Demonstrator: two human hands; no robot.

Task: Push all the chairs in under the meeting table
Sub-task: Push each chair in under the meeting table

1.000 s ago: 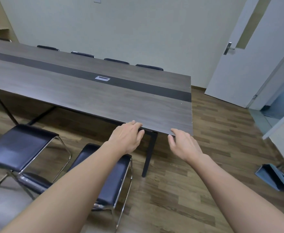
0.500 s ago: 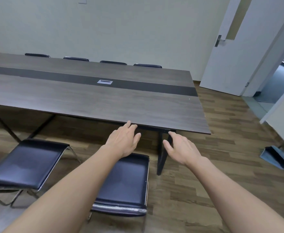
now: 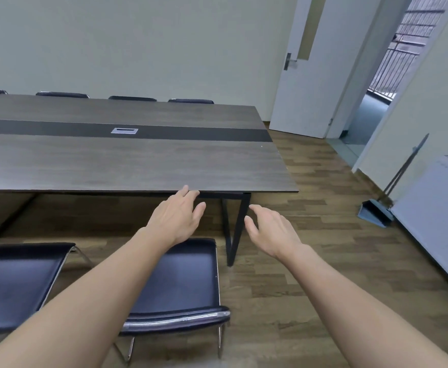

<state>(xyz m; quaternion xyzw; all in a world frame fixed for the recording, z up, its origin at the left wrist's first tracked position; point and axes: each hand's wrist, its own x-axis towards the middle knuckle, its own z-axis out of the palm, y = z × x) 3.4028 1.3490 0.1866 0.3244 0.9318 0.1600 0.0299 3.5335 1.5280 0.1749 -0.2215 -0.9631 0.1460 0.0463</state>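
Seen from head height, looking down over two bare forearms stretched toward a long meeting table.

Meeting surface (image 3: 138, 166): dark wood grain, running from 9 o'clock to about 2 o'clock, with a darker strip down its length and a small silver cable hatch (image 3: 124, 130) set in that strip. Black metal leg (image 3: 237, 229) under the near right corner.

Left hand (image 3: 176, 217): held at centre, palm down, fingers straight and loosely spread, grip apart and holding nothing; fingertips at the near edge of the surface, contact impossible to judge.

Right hand (image 3: 273, 232): just right of centre, in front of the black leg, fingers relaxed and slightly bent, grip apart, touching nothing.

Near black chair (image 3: 180, 282): at 6 o'clock, below the left forearm, black padded seat on a chrome frame, backrest rail closest to the viewer, seat front near the table edge but mostly still out on the floor.

Second black chair (image 3: 16, 280): at 8 o'clock, just beside the first, also standing out from the table.

Far chairs (image 3: 132, 98): four black backrest tops showing along the far edge at 11 to 12 o'clock, tucked close in.

White door (image 3: 310, 75) standing open at 1 o'clock. Blue dustpan (image 3: 375, 212) on the wood floor at 3 o'clock, against the wall.
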